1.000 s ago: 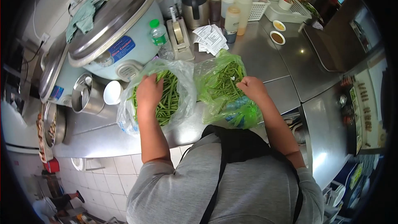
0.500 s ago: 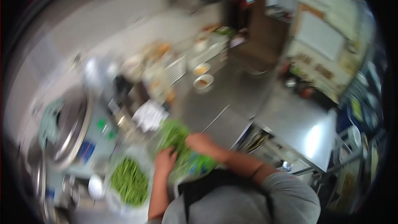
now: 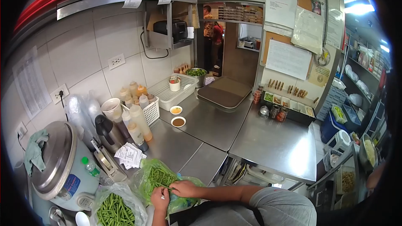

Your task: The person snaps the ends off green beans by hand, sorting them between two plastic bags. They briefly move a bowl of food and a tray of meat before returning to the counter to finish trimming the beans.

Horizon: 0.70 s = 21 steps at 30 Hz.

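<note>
My left hand (image 3: 160, 197) and my right hand (image 3: 185, 188) meet over a clear greenish plastic bag (image 3: 141, 184) at the counter's front edge. Long green beans (image 3: 158, 175) lie heaped in its mouth. Fingers of both hands are closed around a thin green bean (image 3: 168, 188) that spans the small gap between them. Left of this, a second plastic bag (image 3: 140, 208) stands open, filled with short pieces of green bean (image 3: 114, 212). Crumpled printed receipts (image 3: 130, 155) lie just behind the bags.
A large rice cooker (image 3: 54, 159) and a small green-capped bottle (image 3: 90, 166) stand at left. Sauce bottles (image 3: 138, 117) crowd the wall, with two small sauce bowls (image 3: 178, 121) beside them. A brown tray (image 3: 226, 91) sits farther back. A person (image 3: 208, 29) is beyond the opening.
The view has swung and sharpened from a blur, showing more of the wall and shelf. Both hands stay at the bean bag, now closer together with a bean between them.
</note>
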Available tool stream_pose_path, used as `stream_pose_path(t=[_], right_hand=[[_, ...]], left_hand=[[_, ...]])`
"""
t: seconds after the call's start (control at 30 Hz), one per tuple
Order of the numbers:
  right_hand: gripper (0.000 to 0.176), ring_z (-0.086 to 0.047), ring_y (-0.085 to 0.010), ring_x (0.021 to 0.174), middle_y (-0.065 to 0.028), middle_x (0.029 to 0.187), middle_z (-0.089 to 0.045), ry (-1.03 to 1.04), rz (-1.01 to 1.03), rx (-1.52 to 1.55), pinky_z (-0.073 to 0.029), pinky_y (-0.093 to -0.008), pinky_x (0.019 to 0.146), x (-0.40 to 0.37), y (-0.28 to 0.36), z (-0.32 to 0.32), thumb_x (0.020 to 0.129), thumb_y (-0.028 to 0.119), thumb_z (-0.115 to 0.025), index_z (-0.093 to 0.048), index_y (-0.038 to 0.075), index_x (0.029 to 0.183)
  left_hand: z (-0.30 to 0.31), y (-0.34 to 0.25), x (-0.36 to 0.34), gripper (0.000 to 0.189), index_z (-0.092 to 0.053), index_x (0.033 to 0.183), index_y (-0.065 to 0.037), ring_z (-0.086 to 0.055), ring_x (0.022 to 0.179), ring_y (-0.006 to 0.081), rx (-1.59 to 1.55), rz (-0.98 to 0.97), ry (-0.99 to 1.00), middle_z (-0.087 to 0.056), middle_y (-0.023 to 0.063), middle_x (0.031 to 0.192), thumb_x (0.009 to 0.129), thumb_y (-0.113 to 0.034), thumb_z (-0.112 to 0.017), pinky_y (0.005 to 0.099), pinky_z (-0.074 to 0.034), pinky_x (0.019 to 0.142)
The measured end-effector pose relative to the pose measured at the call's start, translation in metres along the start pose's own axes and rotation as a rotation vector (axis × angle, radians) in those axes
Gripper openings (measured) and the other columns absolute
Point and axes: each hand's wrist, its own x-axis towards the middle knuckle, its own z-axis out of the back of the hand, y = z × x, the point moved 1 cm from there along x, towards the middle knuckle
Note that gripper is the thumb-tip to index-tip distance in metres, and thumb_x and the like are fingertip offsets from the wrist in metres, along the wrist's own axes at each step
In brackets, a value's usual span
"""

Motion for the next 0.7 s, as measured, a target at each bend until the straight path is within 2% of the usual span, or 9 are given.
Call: stream_pose_path(t=[0.27, 0.33, 0.43, 0.53, 0.57, 0.6, 0.63, 0.67, 0.7], right_hand=[[0.022, -0.056, -0.0294, 0.077, -0.0100, 0.083, -0.058, -0.129, 0.048, 0.065, -0.044, -0.0400, 0.066, -0.004, -0.001, 0.003, 0.075, 0.026, -0.051, -0.055, 0.011, 0.091], [0.021, -0.056, -0.0296, 0.075, -0.0103, 0.081, -0.058, -0.166, 0.085, 0.060, -0.045, -0.0402, 0.064, -0.003, -0.003, 0.002, 0.075, 0.026, -0.051, -0.056, 0.011, 0.090], [0.020, -0.056, -0.0296, 0.072, -0.0105, 0.081, -0.058, -0.192, 0.125, 0.053, -0.045, -0.0407, 0.061, -0.002, -0.008, -0.003, 0.074, 0.027, -0.052, -0.057, 0.014, 0.089], [0.025, -0.056, -0.0294, 0.071, -0.0107, 0.082, -0.057, 0.014, 0.088, -0.087, -0.045, -0.0411, 0.060, 0.002, -0.004, 0.006, 0.074, 0.026, -0.053, -0.056, 0.016, 0.097], [0.028, -0.056, -0.0294, 0.071, -0.0109, 0.082, -0.057, 0.085, 0.072, -0.106, -0.045, -0.0411, 0.060, 0.002, 0.003, 0.016, 0.075, 0.026, -0.053, -0.055, 0.017, 0.101], [0.033, -0.055, -0.0317, 0.070, -0.0137, 0.083, -0.056, 0.036, 0.072, 0.098, -0.045, -0.0389, 0.061, 0.001, -0.007, 0.011, 0.074, 0.021, -0.053, -0.052, 0.014, 0.106], [0.035, -0.053, -0.0328, 0.078, -0.0136, 0.084, -0.054, -0.098, 0.122, 0.328, -0.043, -0.0398, 0.067, 0.000, -0.014, 0.011, 0.073, 0.017, -0.053, -0.050, 0.011, 0.107], [0.036, -0.050, -0.0323, 0.087, -0.0151, 0.091, -0.052, -0.301, 0.198, 0.284, -0.040, -0.0375, 0.075, -0.005, -0.018, 0.016, 0.071, 0.013, -0.055, -0.048, 0.004, 0.105], [0.037, -0.047, -0.0319, 0.092, -0.0169, 0.097, -0.049, -0.396, 0.089, 0.382, -0.038, -0.0370, 0.078, -0.011, -0.025, 0.020, 0.070, 0.012, -0.056, -0.045, 0.002, 0.104]], left_hand=[[-0.006, 0.003, 0.001, 0.008, -0.058, 0.067, -0.006, -0.053, 0.057, 0.0280, 0.020, -0.005, -0.110, -0.053, 0.0115, 0.063, 0.070, -0.013, -0.056, 0.0358, -0.042, 0.053], [-0.007, 0.005, 0.001, 0.009, -0.058, 0.067, -0.006, -0.053, 0.058, 0.0282, 0.010, -0.072, -0.145, -0.054, 0.0117, 0.063, 0.070, -0.014, -0.056, 0.0359, -0.042, 0.053], [-0.005, 0.001, 0.001, 0.012, -0.057, 0.065, -0.006, -0.053, 0.055, 0.0262, 0.003, 0.046, -0.103, -0.053, 0.0101, 0.060, 0.070, -0.018, -0.059, 0.0345, -0.042, 0.051], [-0.006, -0.003, 0.003, 0.016, -0.057, 0.063, -0.007, -0.052, 0.052, 0.0240, 0.039, 0.078, -0.123, -0.053, 0.0085, 0.058, 0.069, -0.021, -0.061, 0.0331, -0.041, 0.048], [-0.013, 0.003, 0.002, 0.015, -0.056, 0.062, -0.008, -0.052, 0.053, 0.0247, 0.067, 0.055, -0.187, -0.053, 0.0084, 0.058, 0.069, -0.020, -0.060, 0.0336, -0.041, 0.048], [-0.015, 0.002, 0.002, 0.015, -0.054, 0.061, -0.008, -0.052, 0.054, 0.0257, 0.113, 0.080, -0.175, -0.052, 0.0085, 0.059, 0.070, -0.019, -0.059, 0.0343, -0.041, 0.049], [-0.014, 0.002, 0.002, 0.015, -0.052, 0.061, -0.008, -0.051, 0.055, 0.0274, 0.130, 0.097, -0.164, -0.051, 0.0092, 0.059, 0.071, -0.019, -0.057, 0.0353, -0.040, 0.049], [-0.018, 0.007, 0.001, 0.015, -0.052, 0.063, -0.007, -0.051, 0.056, 0.0285, 0.136, 0.107, -0.201, -0.052, 0.0104, 0.060, 0.071, -0.019, -0.057, 0.0361, -0.040, 0.049], [-0.016, 0.005, 0.002, 0.015, -0.052, 0.064, -0.007, -0.051, 0.056, 0.0290, 0.142, 0.152, -0.213, -0.052, 0.0110, 0.060, 0.071, -0.019, -0.057, 0.0364, -0.041, 0.050]])
